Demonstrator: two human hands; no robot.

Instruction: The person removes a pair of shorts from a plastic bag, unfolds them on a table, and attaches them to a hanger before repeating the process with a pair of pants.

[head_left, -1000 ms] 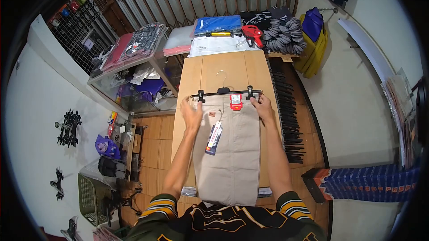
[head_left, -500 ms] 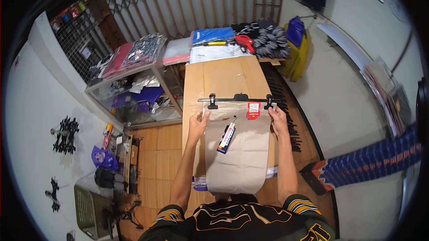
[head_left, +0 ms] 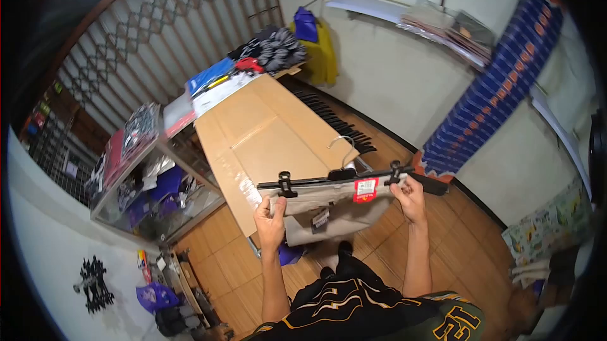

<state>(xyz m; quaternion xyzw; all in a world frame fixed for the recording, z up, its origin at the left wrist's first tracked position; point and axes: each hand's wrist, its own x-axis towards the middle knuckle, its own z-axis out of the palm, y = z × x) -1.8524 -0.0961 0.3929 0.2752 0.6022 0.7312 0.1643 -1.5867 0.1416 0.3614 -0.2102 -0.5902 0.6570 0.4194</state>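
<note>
Beige trousers [head_left: 338, 216] hang folded from a black clip hanger [head_left: 341, 175] with a metal hook, held up in front of my body. The left corner of the waistband is pinched in my left hand [head_left: 270, 217], just beside one black clip. At the other corner, below the second clip, my right hand [head_left: 410, 198] grips the fabric. A red and white label [head_left: 365, 190] sits on the waistband near the right clip. A dark hanging tag [head_left: 320, 217] shows against the cloth.
Beyond the trousers stands a cardboard-topped table [head_left: 265, 132] with packaged items at its far end. A glass case [head_left: 158, 183] is at the left. Black hangers [head_left: 329, 116] line its right side. A blue patterned cloth roll [head_left: 493, 81] leans by the wall.
My view and body have turned to the right. The trousers have been lifted off the table and now hang beyond its near edge, still between both hands.
</note>
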